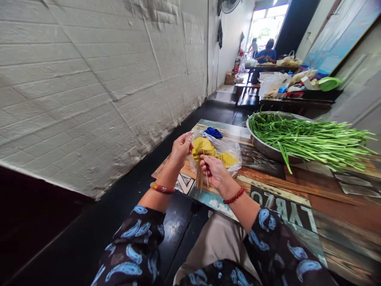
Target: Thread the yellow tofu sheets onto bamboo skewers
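Note:
My left hand (181,150) is closed in a pinch beside the left edge of a clear plastic bag (236,153). Whatever lies between its fingertips is too small to make out. Folded yellow food pieces (204,146), ridged on the surface, lie in the bag on the table. Thin wooden skewers (200,176) slant down below the yellow pieces. My right hand (216,170), just right of them, is closed on a wooden skewer, whose tip points up in front of the yellow food. Part of the bundle is hidden by my right fingers.
A metal bowl (263,149) heaped with long green stalks (312,137) stands on the patterned table (324,190) at the right. Blue cloth (213,132) lies behind the bag. More skewers (309,188) lie flat. A white wall (104,87) runs along the left. Two people sit farther back.

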Tool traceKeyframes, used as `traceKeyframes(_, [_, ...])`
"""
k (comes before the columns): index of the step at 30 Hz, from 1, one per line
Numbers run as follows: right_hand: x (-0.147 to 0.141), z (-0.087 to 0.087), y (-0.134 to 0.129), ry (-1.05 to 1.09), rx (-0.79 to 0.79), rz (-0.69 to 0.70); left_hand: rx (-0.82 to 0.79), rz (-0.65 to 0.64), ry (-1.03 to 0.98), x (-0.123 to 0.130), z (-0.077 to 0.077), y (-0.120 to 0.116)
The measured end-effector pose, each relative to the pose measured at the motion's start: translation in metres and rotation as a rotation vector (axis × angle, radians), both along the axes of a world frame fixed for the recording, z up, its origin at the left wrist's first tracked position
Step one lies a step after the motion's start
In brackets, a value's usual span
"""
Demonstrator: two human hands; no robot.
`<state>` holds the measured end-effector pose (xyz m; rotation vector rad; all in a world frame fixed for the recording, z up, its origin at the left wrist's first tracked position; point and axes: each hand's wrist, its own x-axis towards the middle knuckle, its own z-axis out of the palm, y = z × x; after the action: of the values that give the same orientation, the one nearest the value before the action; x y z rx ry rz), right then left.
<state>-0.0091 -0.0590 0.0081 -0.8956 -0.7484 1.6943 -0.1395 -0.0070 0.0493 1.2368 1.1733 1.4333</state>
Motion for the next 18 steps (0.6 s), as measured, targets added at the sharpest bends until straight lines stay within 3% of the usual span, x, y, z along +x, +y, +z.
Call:
traceKeyframes(12, [-0.006, 0.007, -0.028, 0.035, -0.061, 0.044, -0.018, -0.062, 0.046, -0.003, -0.001, 0.006])
traceKeyframes(18, [-0.017, 0.011, 0.009, -0.038, -0.028, 0.024, 0.004, -0.124, 0.025, -0.001, 0.001, 0.000])
